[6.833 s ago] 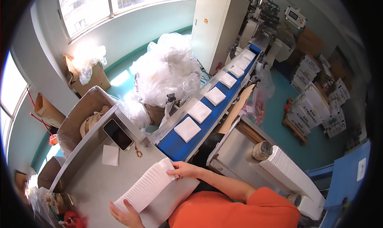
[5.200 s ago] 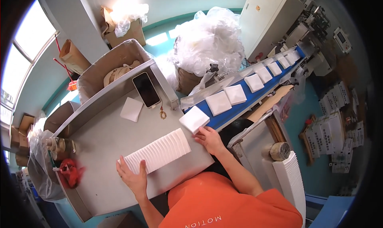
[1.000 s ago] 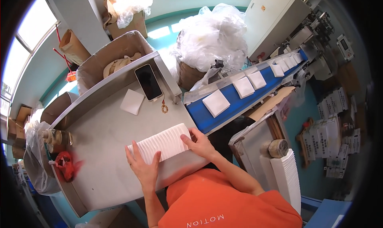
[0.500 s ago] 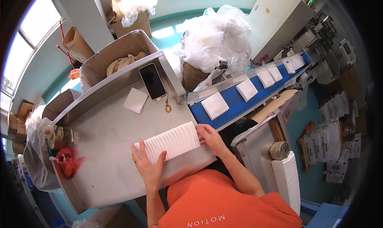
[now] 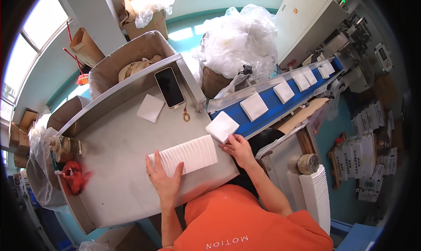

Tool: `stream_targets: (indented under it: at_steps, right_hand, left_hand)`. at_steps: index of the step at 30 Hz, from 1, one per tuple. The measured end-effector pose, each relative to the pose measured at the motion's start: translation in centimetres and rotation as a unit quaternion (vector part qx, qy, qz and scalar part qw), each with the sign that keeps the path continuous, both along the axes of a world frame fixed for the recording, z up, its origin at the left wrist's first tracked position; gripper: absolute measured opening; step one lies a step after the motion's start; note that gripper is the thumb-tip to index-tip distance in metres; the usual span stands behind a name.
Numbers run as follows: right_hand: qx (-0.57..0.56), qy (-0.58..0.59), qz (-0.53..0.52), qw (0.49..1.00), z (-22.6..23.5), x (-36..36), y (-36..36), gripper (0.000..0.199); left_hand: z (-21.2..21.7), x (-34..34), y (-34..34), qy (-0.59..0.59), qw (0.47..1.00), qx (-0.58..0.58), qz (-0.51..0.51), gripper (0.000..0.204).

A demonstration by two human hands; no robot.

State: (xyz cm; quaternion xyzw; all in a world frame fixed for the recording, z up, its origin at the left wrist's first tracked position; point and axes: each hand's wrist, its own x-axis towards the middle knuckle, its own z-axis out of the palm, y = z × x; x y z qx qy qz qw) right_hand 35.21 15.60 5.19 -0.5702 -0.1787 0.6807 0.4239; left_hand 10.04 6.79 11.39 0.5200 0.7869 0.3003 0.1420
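Stacked white napkins [image 5: 187, 156] lie in a long row on the grey table [image 5: 118, 198], near its edge in front of me. My left hand [image 5: 164, 183] rests flat and open against its left end, while my right hand [image 5: 239, 148] touches, with loosely curled fingers, a single white napkin pack [image 5: 222, 127] at the belt's end.

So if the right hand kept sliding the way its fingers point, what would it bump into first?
Probably the white square pad at the near end of the blue belt. The right hand points up and a little left, and its fingertips look already at that pad's edge.
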Motion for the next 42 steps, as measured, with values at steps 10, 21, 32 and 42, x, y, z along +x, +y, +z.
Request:
stream_targets:
  at_steps: [10,21,32,42]
  right_hand:
    - [-0.046,0.102,0.131,0.985,2.5,-4.1,-1.3,0.035]
    - [0.131,-0.158,0.234,0.950,3.3,-3.5,-0.5,0.043]
    - [-0.004,0.061,0.174,0.983,0.6,-1.8,-1.3,0.034]
    - [0.109,-0.082,0.224,0.965,2.2,-5.2,-1.4,0.041]
  left_hand:
    - [0.3,0.4,0.2,0.016,1.000,-0.012,0.016,0.088]
    - [0.6,1.4,0.5,-0.045,0.999,-0.009,-0.017,0.088]
    - [0.4,0.8,0.7,0.013,1.000,-0.006,0.006,0.078]
    - [1.0,2.6,1.3,0.012,1.000,-0.021,-0.020,0.081]
